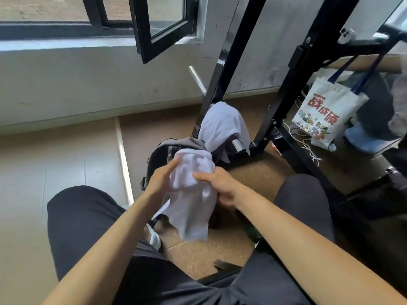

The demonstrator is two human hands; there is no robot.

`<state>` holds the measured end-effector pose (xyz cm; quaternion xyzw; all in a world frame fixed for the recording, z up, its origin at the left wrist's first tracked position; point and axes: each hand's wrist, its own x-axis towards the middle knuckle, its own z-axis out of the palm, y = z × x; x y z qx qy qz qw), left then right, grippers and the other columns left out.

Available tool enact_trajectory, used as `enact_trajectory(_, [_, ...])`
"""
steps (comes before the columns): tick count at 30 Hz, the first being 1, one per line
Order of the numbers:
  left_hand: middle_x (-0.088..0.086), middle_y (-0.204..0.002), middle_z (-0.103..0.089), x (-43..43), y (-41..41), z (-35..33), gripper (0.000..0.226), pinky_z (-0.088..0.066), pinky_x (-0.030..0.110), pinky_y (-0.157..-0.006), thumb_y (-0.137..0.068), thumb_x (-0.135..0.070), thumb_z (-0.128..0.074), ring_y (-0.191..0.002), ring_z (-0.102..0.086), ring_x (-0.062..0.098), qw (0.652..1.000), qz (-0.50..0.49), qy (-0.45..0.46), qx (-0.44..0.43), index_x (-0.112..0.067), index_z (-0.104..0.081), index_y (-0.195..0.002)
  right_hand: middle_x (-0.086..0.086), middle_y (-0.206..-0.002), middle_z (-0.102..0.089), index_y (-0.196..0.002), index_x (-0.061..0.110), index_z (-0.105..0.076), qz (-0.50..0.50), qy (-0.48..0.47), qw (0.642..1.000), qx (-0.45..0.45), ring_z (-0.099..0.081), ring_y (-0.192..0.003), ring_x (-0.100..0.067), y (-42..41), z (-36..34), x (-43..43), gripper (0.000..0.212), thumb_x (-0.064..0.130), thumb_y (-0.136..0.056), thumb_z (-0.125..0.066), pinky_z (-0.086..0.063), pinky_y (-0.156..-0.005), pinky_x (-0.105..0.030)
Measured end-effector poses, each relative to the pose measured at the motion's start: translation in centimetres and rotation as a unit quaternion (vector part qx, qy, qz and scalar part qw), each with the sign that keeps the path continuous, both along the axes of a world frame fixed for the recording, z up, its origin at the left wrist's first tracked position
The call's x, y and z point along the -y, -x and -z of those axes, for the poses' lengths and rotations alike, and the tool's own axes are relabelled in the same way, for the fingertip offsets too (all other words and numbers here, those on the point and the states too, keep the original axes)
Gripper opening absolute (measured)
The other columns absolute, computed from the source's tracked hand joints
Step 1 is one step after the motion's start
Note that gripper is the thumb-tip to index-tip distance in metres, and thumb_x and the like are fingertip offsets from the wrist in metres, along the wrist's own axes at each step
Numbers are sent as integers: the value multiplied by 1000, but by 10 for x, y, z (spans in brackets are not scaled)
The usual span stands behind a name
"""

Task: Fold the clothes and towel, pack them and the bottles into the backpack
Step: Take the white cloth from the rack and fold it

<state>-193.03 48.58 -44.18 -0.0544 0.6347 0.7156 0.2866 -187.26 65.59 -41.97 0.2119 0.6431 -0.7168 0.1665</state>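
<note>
**A:** How far along is the packing?

**B:** Early, I'd judge. The white cloth (pixel 191 194) hangs bunched between the two hands, not yet folded. The right grip (pixel 220 186) pinches one side of it, thumb on top and fingers curled beneath. The left grip (pixel 163 176) lies with straight fingers flat against the other side, spread rather than clamped.

**A:** And the backpack?

**B:** The backpack (pixel 157 158) sits on the floor just beyond the left grip, partly behind the cloth. I cannot tell whether it is open or holds anything. A grey garment (pixel 189 143) lies across its top. A second pale cloth (pixel 222 124) is draped over a chrome peg (pixel 239 145) beyond both grips. Neither looks folded, so most of the folding and all of the packing seem to remain.

**A:** Bottles?

**B:** There is a dark green shape (pixel 253 233) on the floor below the right grip, near the forearm. It may be a bottle, but it is too hidden to say.

**A:** Anything in the way?

**B:** The black frame (pixel 284 93) rises beyond and to the right of the right grip and crowds the backpack. A tote bag (pixel 326 115) hangs farther right, with cables (pixel 308 146) on the floor by it.
</note>
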Motion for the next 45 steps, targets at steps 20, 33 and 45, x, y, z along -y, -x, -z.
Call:
enact_trajectory(20, [2,-79,-63,-41,110,36,37,-46,24,-63,-107,-37,-50,-72,-56,14,989,49,112,-84,-12,-69,-87,-12,-114,-75,-120,9,-69,137,50,989,29,-71,-108,-26,100,20,-63,36,19,-87,-78,-53,-103,-45])
enact_trajectory(33, [3,-82,-53,18,148,18,36,-39,23,-55,-105,-39,-48,-74,-48,14,957,-218,189,-5,-8,-62,-94,-9,-78,-60,-87,5,-66,112,38,993,-9,-53,-73,-21,98,54,-66,14,17,-91,-71,-41,-71,-33])
enact_trajectory(45, [14,-108,-70,16,90,61,32,-48,35,-80,-98,-43,-54,-107,-65,29,979,-120,156,53,-15,-69,-96,-4,-123,-71,-122,18,-67,140,29,990,21,-64,-120,-19,40,93,-45,25,28,-105,-52,-49,-105,-35])
